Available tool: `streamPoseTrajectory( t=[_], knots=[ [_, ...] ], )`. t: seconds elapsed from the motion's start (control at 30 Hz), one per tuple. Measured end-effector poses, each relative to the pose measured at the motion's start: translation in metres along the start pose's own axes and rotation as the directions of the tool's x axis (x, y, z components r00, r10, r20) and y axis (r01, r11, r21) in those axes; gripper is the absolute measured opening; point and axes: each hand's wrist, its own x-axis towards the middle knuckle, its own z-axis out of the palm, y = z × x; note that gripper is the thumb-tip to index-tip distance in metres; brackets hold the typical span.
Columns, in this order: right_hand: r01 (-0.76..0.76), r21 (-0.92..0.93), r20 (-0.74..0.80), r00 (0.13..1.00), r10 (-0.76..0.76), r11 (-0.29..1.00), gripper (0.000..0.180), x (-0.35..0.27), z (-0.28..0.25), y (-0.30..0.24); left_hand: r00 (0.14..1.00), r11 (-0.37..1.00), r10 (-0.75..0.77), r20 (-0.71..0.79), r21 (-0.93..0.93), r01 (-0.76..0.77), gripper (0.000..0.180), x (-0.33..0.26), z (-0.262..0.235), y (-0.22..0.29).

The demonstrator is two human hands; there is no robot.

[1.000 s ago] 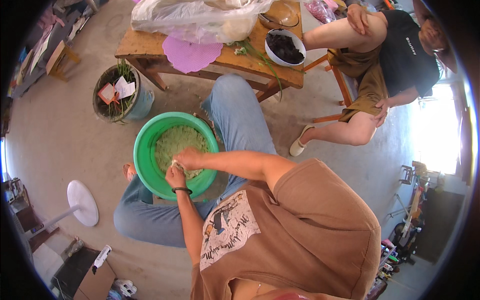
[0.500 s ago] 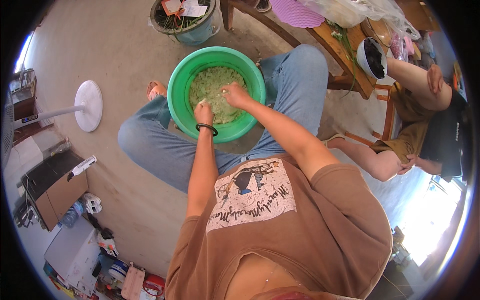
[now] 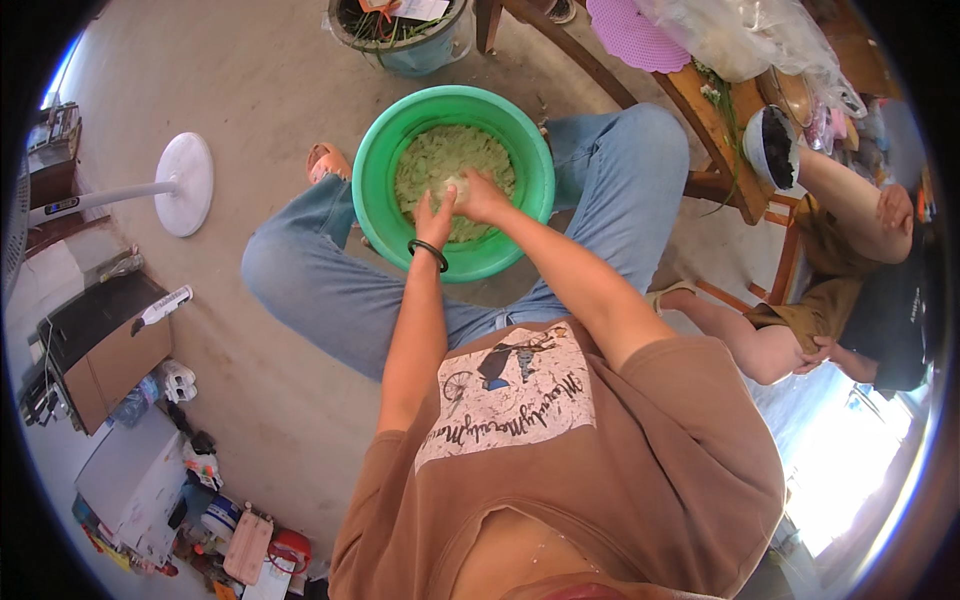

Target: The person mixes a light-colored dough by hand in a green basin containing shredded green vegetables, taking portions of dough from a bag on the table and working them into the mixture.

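Observation:
A round green plastic basin (image 3: 540, 190) stands on the floor between my bent legs. Inside lies a pale green, crumbly mixture (image 3: 440, 150) that looks like chopped vegetable or dough. My left hand (image 3: 433, 217), with a dark bangle at its wrist, and my right hand (image 3: 481, 198) meet over the near part of the mixture. Between them they press a pale lump (image 3: 457, 190) of it. The fingers curl round the lump and partly hide it.
A bluish bucket (image 3: 415, 55) with green stalks stands beyond the basin. To the right are a wooden bench (image 3: 700, 105) bearing a purple mat (image 3: 632, 35), and a seated person holding a dark-filled bowl (image 3: 770, 148). A white fan base (image 3: 185, 185) stands left.
My hands were apart, each pinching some mixture; now they have come together round one pale lump. The whole view has shifted slightly, with the basin farther right.

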Motion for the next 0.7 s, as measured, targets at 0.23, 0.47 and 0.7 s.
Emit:
streamPoseTrajectory(
  t=[0.23, 0.47, 0.7],
  knots=[
    [0.548, 0.32, -0.155, 0.835, -0.528, 0.773, 0.081, -0.042, -0.059, -0.01, 0.997, 0.746, 0.028, 0.075, -0.665, 0.029, 0.026, -0.011, -0.015, 0.042],
    [0.59, 0.269, -0.065, 0.8, -0.597, 0.761, 0.054, -0.058, -0.051, -0.026, 0.999, 0.802, -0.037, -0.006, -0.597, 0.026, 0.047, -0.016, -0.013, 0.045],
    [0.605, 0.291, -0.224, 0.796, -0.562, 0.742, 0.036, -0.077, -0.036, -0.031, 0.981, 0.903, -0.022, -0.192, -0.425, -0.062, 0.068, -0.02, -0.01, 0.051]
  ],
)
